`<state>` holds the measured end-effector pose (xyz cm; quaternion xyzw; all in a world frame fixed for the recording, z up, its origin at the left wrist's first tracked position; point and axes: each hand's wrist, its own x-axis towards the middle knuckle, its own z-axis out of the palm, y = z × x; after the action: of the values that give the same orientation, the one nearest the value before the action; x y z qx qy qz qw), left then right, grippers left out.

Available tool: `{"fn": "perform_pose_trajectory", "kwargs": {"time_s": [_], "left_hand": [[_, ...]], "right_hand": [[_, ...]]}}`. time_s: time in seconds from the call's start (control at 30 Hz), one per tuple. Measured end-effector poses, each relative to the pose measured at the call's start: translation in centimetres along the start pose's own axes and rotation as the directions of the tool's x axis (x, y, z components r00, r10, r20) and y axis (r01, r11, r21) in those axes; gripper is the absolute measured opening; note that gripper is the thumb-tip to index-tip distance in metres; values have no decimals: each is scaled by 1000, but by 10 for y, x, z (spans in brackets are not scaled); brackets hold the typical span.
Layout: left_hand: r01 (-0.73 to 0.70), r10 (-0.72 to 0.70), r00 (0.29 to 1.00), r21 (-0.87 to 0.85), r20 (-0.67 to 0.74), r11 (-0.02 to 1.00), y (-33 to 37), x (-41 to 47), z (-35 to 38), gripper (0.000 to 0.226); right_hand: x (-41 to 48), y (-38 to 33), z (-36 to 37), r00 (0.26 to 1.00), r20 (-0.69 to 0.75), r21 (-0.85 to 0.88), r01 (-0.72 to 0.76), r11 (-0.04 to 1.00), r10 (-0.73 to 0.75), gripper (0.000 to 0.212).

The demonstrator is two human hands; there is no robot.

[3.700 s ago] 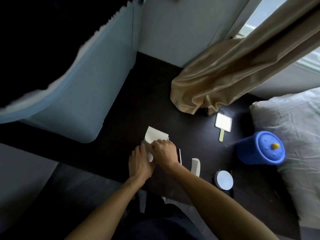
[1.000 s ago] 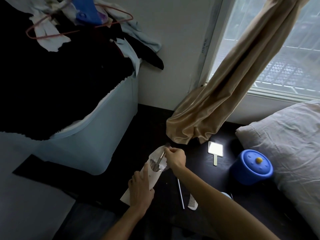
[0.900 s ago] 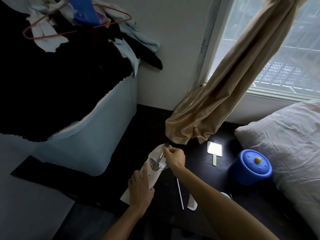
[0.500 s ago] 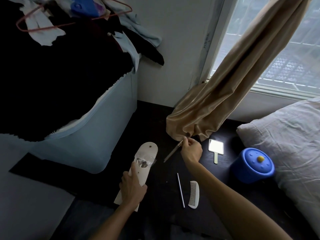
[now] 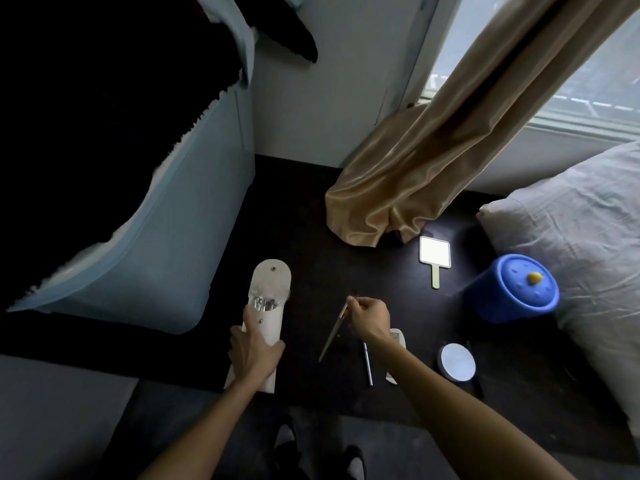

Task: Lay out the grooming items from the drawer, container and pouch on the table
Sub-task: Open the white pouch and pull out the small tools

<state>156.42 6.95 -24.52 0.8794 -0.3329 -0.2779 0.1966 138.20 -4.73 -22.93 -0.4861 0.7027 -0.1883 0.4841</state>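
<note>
My left hand (image 5: 254,351) grips a white pouch (image 5: 268,299) with its flap open; several metal tools show in its mouth. My right hand (image 5: 369,317) pinches the top end of a thin metal tool (image 5: 333,333), which slants down-left just above the dark table (image 5: 311,244). On the table lie a metal stick (image 5: 367,364), a white comb (image 5: 398,341) partly under my right forearm, a round white compact (image 5: 456,362) and a small hand mirror (image 5: 434,255). A blue lidded container (image 5: 512,289) stands at the right.
A tan curtain (image 5: 408,174) drapes onto the back of the table. A pale blue bin (image 5: 166,244) piled with dark clothes fills the left. A grey pillow (image 5: 588,244) lies at the right, against the blue container.
My right hand drew the thin metal tool out of the pouch and carried it right and down toward the table. My left hand still holds the pouch. The camera tilted down.
</note>
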Motion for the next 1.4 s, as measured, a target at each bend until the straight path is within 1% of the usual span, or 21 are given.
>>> {"fn": "perform_pose_trajectory", "kwargs": {"time_s": [0.07, 0.23, 0.4, 0.5, 0.63, 0.87, 0.97, 1.07, 1.17, 1.2, 1.27, 1.33, 1.4], "left_hand": [[0, -1, 1000, 21, 17, 1000, -3, 11, 0, 97], [-20, 18, 999, 40, 38, 999, -7, 27, -1, 97], [-36, 34, 998, 55, 44, 998, -12, 32, 0, 94], [-38, 35, 999, 73, 39, 997, -13, 31, 2, 91], [-31, 28, 999, 85, 30, 996, -16, 35, 3, 94], [-42, 39, 998, 63, 42, 997, -13, 33, 7, 92], [-27, 25, 999, 51, 36, 998, -12, 33, 8, 92], [-14, 13, 1000, 30, 25, 999, -12, 32, 8, 92], [-4, 4, 1000, 5, 13, 1000, -14, 32, 6, 91], [-2, 2, 1000, 0, 7, 1000, -15, 32, 6, 90], [-6, 6, 1000, -6, -7, 1000, -18, 31, 5, 88], [-26, 26, 999, -14, -25, 1000, -18, 28, 3, 89], [-68, 68, 997, -11, -42, 998, -16, 23, 3, 89]], "right_hand": [[5, -2, 6, 999, 35, -1, -28, 1000, 28, 28], [19, -3, 28, 993, 65, -4, -100, 995, 100, 29], [30, -3, 50, 979, 140, -76, -136, 988, 146, 23], [33, -1, 57, 977, 135, -108, -152, 982, 166, 22], [30, 2, 59, 971, 130, -82, -189, 979, 198, 20], [26, 9, 52, 987, 66, -55, -146, 988, 149, 22], [26, 9, 52, 993, 54, -51, -101, 994, 104, 22], [25, 4, 52, 997, 5, -85, -80, 993, 80, 26], [23, 1, 47, 996, -54, -172, -76, 982, 68, 29], [21, 0, 47, 997, -46, -206, -62, 977, 54, 28], [16, -2, 48, 1000, 18, -233, 4, 973, 0, 26], [10, -10, 55, 993, 98, -210, 92, 973, -73, 27], [9, -23, 65, 980, 142, -200, 166, 966, -139, 26]]}}
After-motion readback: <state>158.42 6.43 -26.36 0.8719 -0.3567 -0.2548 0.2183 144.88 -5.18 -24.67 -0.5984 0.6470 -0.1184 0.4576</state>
